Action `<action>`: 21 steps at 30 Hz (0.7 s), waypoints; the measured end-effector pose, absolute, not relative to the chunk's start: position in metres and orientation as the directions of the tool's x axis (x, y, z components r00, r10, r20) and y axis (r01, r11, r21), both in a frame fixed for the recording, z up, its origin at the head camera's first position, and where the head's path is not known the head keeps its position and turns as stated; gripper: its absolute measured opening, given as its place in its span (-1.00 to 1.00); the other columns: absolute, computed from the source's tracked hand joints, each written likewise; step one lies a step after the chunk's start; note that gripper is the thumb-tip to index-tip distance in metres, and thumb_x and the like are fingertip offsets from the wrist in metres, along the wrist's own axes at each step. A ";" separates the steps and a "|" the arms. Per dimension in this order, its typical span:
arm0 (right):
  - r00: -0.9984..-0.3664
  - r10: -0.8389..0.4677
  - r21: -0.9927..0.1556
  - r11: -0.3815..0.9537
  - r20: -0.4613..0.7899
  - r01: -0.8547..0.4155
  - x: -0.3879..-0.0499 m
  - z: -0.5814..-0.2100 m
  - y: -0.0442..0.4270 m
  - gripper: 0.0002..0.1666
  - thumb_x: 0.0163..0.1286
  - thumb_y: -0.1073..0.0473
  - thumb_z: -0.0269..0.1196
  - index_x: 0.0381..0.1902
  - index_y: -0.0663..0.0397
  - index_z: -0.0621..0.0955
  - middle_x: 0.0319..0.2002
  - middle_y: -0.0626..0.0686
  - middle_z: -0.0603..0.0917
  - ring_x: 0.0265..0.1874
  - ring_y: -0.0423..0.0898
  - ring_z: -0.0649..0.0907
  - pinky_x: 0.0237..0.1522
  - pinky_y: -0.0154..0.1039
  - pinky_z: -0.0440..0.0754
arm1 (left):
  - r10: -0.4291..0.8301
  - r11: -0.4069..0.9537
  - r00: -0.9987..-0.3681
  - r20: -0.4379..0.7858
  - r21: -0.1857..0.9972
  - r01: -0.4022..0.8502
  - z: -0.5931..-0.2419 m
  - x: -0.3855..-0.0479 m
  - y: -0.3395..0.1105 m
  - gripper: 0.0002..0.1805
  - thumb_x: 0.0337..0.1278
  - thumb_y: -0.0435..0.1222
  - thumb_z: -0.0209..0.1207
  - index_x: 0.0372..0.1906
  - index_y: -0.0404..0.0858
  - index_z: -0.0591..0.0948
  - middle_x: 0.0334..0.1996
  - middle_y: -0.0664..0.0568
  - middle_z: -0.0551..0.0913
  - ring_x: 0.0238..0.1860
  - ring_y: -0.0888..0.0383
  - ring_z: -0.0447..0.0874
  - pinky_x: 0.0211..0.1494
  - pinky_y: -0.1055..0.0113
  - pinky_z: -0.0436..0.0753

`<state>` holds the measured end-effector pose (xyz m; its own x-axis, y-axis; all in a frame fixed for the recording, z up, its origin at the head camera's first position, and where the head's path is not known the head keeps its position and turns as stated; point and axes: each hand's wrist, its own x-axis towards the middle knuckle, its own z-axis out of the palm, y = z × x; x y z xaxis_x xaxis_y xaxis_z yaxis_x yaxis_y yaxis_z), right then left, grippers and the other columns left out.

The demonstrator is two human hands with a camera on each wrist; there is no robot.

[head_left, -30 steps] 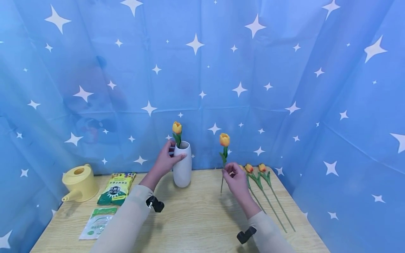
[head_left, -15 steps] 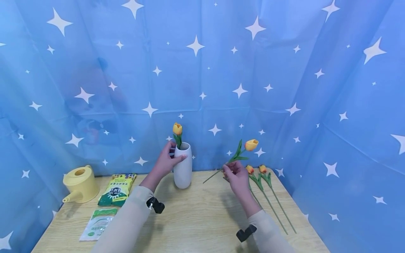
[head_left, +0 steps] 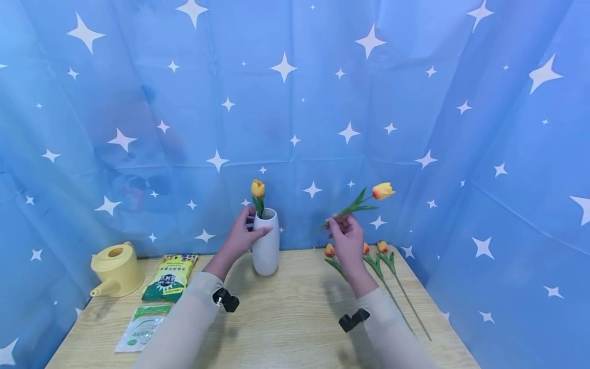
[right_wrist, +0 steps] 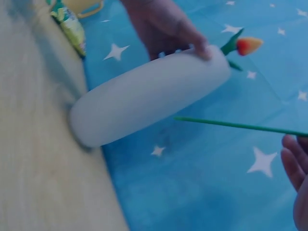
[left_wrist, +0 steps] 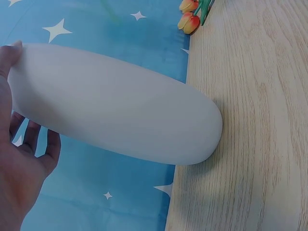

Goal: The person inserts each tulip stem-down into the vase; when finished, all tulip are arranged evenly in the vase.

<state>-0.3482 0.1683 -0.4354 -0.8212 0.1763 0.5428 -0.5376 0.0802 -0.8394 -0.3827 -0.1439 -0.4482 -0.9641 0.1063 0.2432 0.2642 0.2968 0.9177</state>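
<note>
A white vase (head_left: 266,251) stands upright near the table's back edge, one yellow-orange tulip (head_left: 258,188) rising from its mouth. My left hand (head_left: 239,236) grips it near the rim, the thumb in front and the fingers round the far side. To the right, above the table, my right hand (head_left: 348,241) pinches a second tulip (head_left: 383,190) by its stem below the leaves. That flower tilts, bloom up to the right. In the right wrist view its green stem (right_wrist: 240,126) points toward the vase, the end appearing free.
Three more tulips (head_left: 382,246) lie at the table's right, partly behind the right arm. On the left are a yellow watering can (head_left: 117,269), a yellow-green bag (head_left: 170,277) and a white-green packet (head_left: 143,327). A blue starry curtain (head_left: 313,118) hangs behind the wooden table (head_left: 286,318).
The held tulip has gone from upright to tilted, its bloom swinging right. My right hand has then risen a little with it. The left hand and vase stay put.
</note>
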 end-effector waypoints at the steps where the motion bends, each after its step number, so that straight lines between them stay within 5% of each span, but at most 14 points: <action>1: -0.817 0.182 -0.836 0.074 0.547 -0.543 -0.349 -0.430 0.167 -0.87 0.65 0.27 0.35 0.01 0.24 0.66 -0.10 0.26 0.81 -0.19 -0.03 0.84 -0.24 -0.21 0.82 | 0.106 0.299 -0.965 0.239 0.918 0.260 -0.448 -0.382 -0.144 -0.40 0.39 0.08 0.50 0.25 -0.05 0.44 0.38 -0.09 0.52 0.41 -0.23 0.55 0.36 -0.28 0.66; 10: -0.748 0.220 -0.772 0.042 0.626 -0.634 -0.361 -0.384 0.154 -0.81 0.68 0.23 0.31 0.02 0.30 0.66 -0.10 0.30 0.82 -0.23 -0.06 0.85 -0.27 -0.25 0.82 | 0.110 0.300 -0.967 0.231 0.920 0.254 -0.447 -0.381 -0.144 -0.38 0.39 0.07 0.49 0.28 -0.05 0.43 0.40 -0.10 0.50 0.42 -0.23 0.53 0.39 -0.29 0.64; 16: -0.720 0.253 -0.741 -0.015 0.647 -0.671 -0.368 -0.362 0.142 -0.94 0.66 0.29 0.31 -0.05 0.19 0.67 -0.09 0.39 0.81 -0.26 -0.04 0.85 -0.32 -0.21 0.82 | 0.107 0.303 -0.966 0.235 0.918 0.257 -0.448 -0.382 -0.144 -0.38 0.37 0.09 0.50 0.26 -0.04 0.43 0.39 -0.10 0.51 0.42 -0.24 0.53 0.38 -0.30 0.64; 21: -0.718 0.233 -0.732 -0.036 0.656 -0.680 -0.374 -0.353 0.129 -0.89 0.66 0.33 0.29 -0.01 0.34 0.64 -0.07 0.48 0.78 -0.29 -0.08 0.85 -0.35 -0.26 0.80 | 0.112 0.292 -0.960 0.255 0.915 0.278 -0.450 -0.384 -0.144 -0.36 0.36 0.09 0.51 0.26 -0.07 0.43 0.37 -0.13 0.53 0.40 -0.26 0.56 0.35 -0.30 0.65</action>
